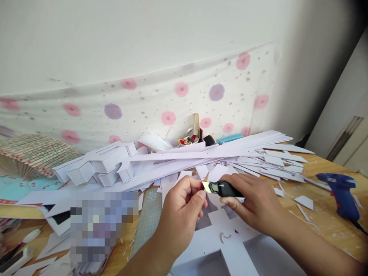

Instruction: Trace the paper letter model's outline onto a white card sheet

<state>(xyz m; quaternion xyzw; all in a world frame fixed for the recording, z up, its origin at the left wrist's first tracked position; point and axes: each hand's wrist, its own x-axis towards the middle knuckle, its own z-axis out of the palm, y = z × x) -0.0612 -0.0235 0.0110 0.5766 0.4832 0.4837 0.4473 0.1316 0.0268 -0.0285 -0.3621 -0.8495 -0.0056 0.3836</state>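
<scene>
In the middle of the view, my left hand (185, 209) pinches a thin pencil, mostly hidden by the fingers. Its pale wooden tip (206, 176) points up past the fingertips. My right hand (253, 197) is wrapped round a black utility knife (228, 189). The knife's bare blade (206, 187) lies against or very close to the pencil, beside my left thumb. Curled shavings (225, 237) and a small dark red fleck lie below on a white board model (234, 235) with cut-out openings.
A blue glue gun (340, 195) stands at the right. Long white board strips (201, 154) and offcuts lie behind my hands, with white box shapes (107, 159) at the left. A ruler (148, 218) rests left of my forearm. A folding fan (37, 155) lies far left.
</scene>
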